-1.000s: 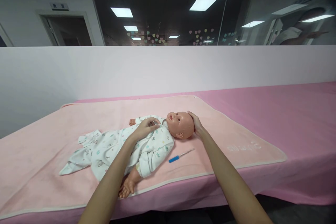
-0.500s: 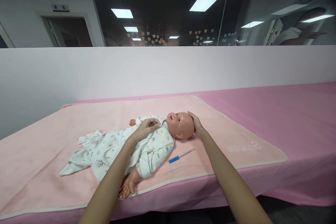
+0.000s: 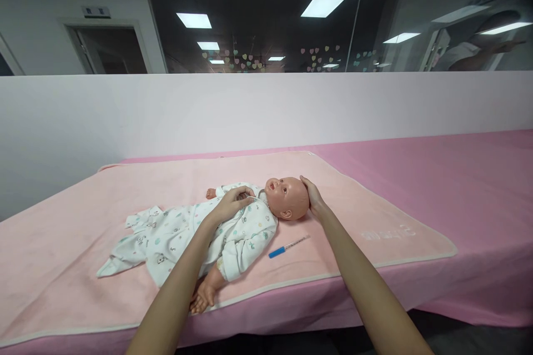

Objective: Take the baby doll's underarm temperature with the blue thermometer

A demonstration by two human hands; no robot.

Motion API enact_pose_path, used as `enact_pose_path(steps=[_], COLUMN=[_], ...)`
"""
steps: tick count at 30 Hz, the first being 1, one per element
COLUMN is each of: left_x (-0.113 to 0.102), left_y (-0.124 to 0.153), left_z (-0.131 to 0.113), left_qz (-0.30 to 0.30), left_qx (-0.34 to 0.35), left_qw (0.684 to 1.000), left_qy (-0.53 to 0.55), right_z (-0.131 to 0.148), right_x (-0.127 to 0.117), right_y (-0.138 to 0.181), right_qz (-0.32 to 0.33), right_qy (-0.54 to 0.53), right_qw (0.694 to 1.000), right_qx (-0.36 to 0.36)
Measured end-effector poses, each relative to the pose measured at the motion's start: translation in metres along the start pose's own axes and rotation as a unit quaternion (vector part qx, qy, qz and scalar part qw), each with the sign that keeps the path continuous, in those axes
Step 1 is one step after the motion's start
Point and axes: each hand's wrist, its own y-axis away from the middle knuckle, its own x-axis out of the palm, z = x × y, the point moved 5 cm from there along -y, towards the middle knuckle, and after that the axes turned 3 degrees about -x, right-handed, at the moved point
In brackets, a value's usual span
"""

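Observation:
A baby doll [image 3: 287, 198] lies on its back, head to the right, in white printed baby clothes [image 3: 254, 230]. My left hand [image 3: 233, 202] is at the doll's chest, its curled fingers and thumb closed on the front of the clothes near the collar. Cupped around the crown of the doll's head is my right hand [image 3: 313, 199], with part of its palm hidden behind the head. A thin clear thermometer with a blue end [image 3: 287, 247] rests on the peach blanket [image 3: 353, 211], below the doll's head and touched by neither hand.
Under the blanket a pink cloth [image 3: 470, 194] covers the table and hangs over its front edge. A low white partition [image 3: 266, 111] stands behind it, topped by glass with heart stickers. At the upper right a person [image 3: 466, 55] shows faintly in the glass.
Both hands keep their places on the doll. The view has shifted very slightly; the doll and thermometer lie as before.

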Motion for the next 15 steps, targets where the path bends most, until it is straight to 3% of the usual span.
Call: enact_pose_path(steps=[15], left_x=[-0.0006], left_y=[0.0005], left_z=[-0.0026], left_qz=[0.001], left_qx=[-0.004], left_qw=[1.000], left_qy=[0.002], right_z=[-0.0039], right_x=[-0.0014], right_y=[-0.0014], right_qz=[0.002], right_qy=[-0.009], right_qw=[1.000], right_qx=[0.000])
